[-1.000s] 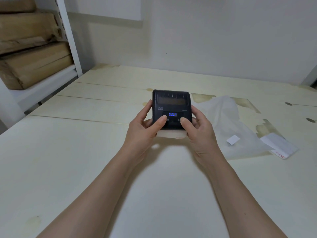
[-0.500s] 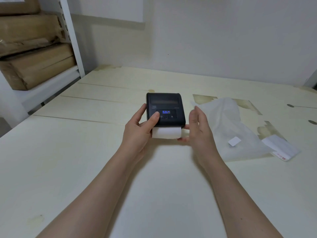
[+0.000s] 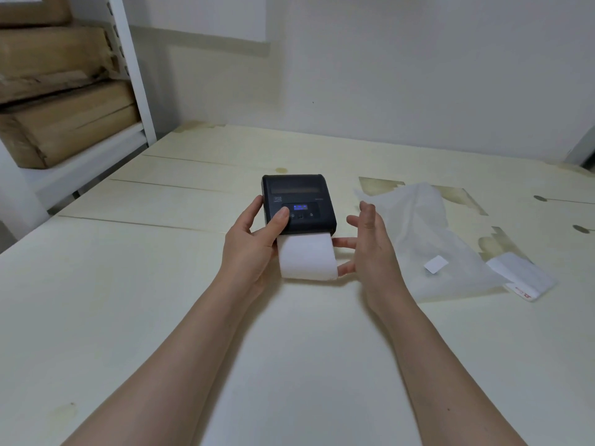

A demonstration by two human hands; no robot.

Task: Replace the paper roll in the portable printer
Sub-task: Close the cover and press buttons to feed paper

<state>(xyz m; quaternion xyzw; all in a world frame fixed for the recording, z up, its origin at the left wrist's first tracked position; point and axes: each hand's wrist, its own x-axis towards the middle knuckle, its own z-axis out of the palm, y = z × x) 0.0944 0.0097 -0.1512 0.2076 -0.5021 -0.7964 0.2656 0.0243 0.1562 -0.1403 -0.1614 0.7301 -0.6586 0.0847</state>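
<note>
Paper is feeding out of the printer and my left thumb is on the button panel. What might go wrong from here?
1. The left hand alone steadies the printer; the right hand is open with only fingertips near the paper strip, so a tug may slide the printer on the table.
2. The strip curls downward and could tear unevenly.
3. The thumb resting by the lit display may keep feeding paper, wasting it.

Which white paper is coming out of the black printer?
The wide curled paper strip between the hands, joined to the printer's near edge. The small white square and the folded slip lie apart, farther right.
</note>
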